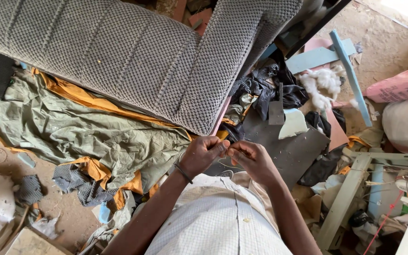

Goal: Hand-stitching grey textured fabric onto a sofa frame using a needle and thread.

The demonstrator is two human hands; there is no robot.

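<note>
Pinching one thread [226,164], two hands, left hand [203,155], right hand [251,159]

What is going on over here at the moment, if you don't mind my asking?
A person has both hands together in front of their chest, left hand and right hand, fingertips pinching a thin pale thread between them. Ahead lies a grey upholstered cushion on crumpled green cloth, among fabric scraps.

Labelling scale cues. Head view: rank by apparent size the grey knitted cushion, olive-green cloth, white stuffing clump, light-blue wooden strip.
1. Grey knitted cushion, largest by far.
2. Olive-green cloth, crumpled, partly under the cushion.
3 and 4. White stuffing clump and light-blue wooden strip: the strip is longer, the clump bulkier, so unranked.
</note>
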